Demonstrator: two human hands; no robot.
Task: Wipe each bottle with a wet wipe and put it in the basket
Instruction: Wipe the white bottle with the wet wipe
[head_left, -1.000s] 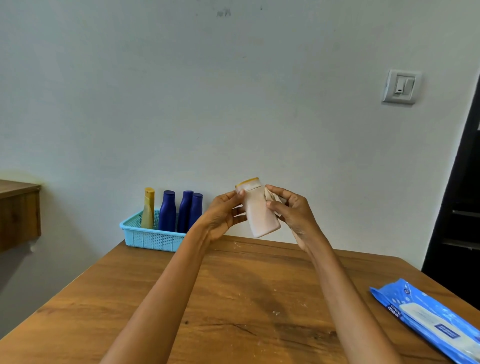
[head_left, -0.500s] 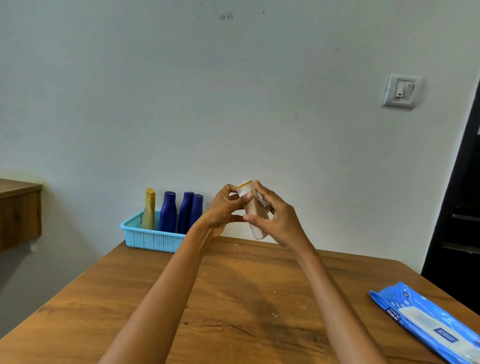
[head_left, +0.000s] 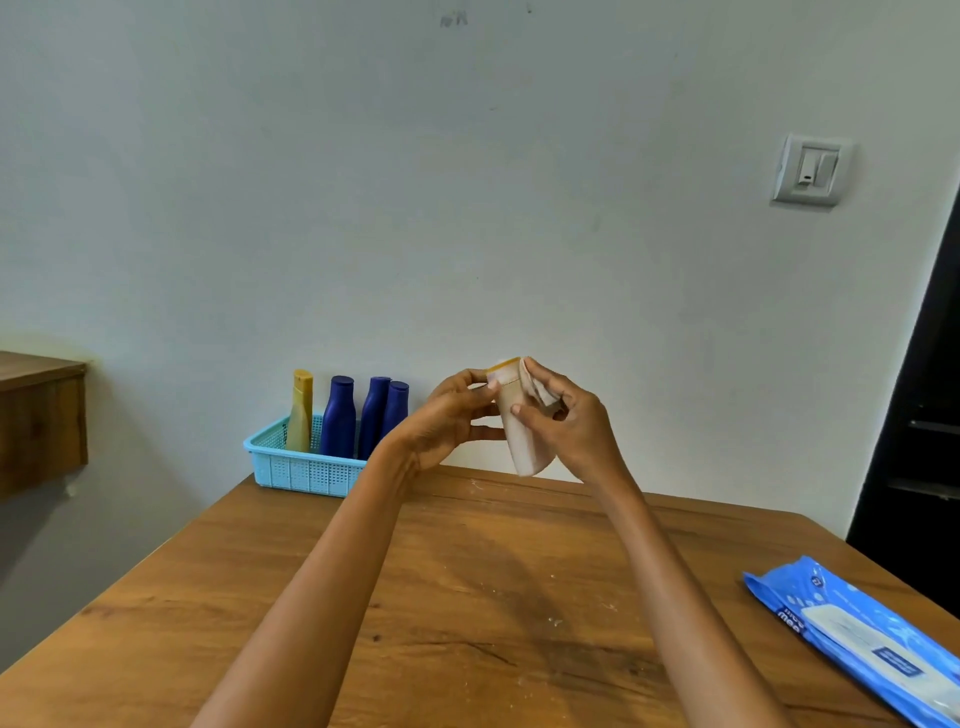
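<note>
I hold a pale beige bottle (head_left: 522, 441) with a yellow-orange cap up above the table's far edge. My left hand (head_left: 447, 421) grips it near the cap. My right hand (head_left: 566, 421) presses a wet wipe (head_left: 543, 392) against the bottle's right side, fingers over its upper part. A light blue basket (head_left: 296, 467) stands at the far left of the table against the wall. It holds a yellow bottle (head_left: 301, 410) and three dark blue bottles (head_left: 340, 415), all upright.
A blue pack of wet wipes (head_left: 857, 634) lies at the right edge of the wooden table (head_left: 467, 597). A wooden shelf (head_left: 36, 415) juts out at the left. A dark doorway (head_left: 919, 415) stands at the right, and a wall switch (head_left: 808, 171) above.
My right hand with the wipe moved from behind the bottle round onto its front and upper part. The bottle has turned slightly in my left hand.
</note>
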